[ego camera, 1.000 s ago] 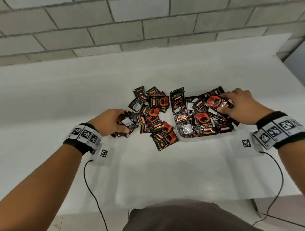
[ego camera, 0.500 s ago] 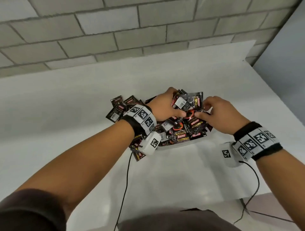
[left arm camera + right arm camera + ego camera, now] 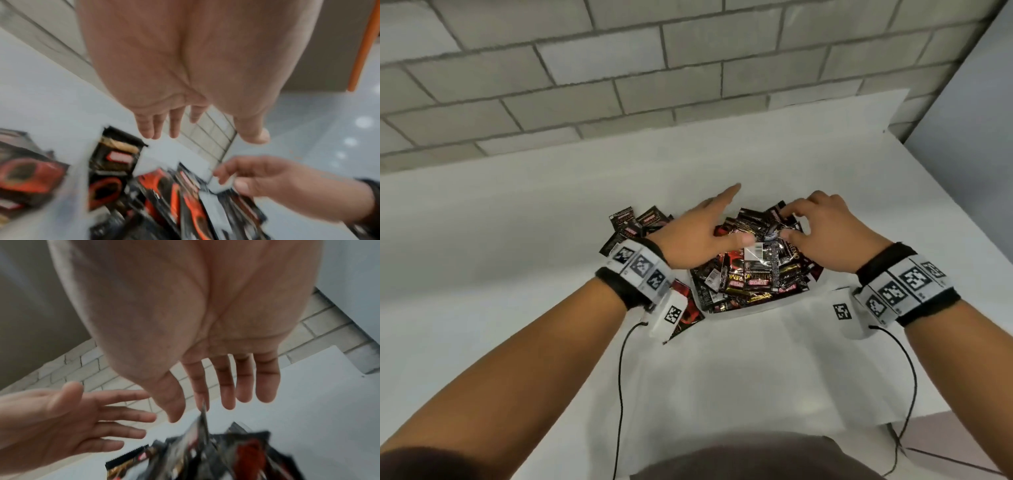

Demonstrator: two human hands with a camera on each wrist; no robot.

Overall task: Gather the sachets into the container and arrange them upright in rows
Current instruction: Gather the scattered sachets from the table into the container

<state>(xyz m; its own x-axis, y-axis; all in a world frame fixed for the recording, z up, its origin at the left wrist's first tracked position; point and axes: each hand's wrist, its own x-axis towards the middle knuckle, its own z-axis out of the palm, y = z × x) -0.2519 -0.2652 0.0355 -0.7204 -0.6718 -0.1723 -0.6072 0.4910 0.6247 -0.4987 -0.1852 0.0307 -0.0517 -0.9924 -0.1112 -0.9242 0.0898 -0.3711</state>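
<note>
Black and red sachets [image 3: 753, 274] lie heaped in a shallow clear container [image 3: 743, 310] at mid table. More loose sachets [image 3: 633, 222] lie on the table left of it, partly hidden by my left wrist. My left hand [image 3: 709, 226] hovers over the container's left side with its fingers [image 3: 160, 126] straight and nothing in it. My right hand [image 3: 815, 236] is over the far right of the heap. Its thumb and index finger pinch one sachet [image 3: 203, 412] that stands on edge. The container's far part is hidden by both hands.
The white table [image 3: 722, 394] runs back to a grey brick wall [image 3: 654, 68]. Its right edge [image 3: 962, 219] lies close to my right arm. Thin black cables [image 3: 619, 394] hang from both wrist bands across the near table.
My left hand carried a bunch of sachets from the left pile over the container, let them go and spread its fingers. My right hand stayed on the heap.
</note>
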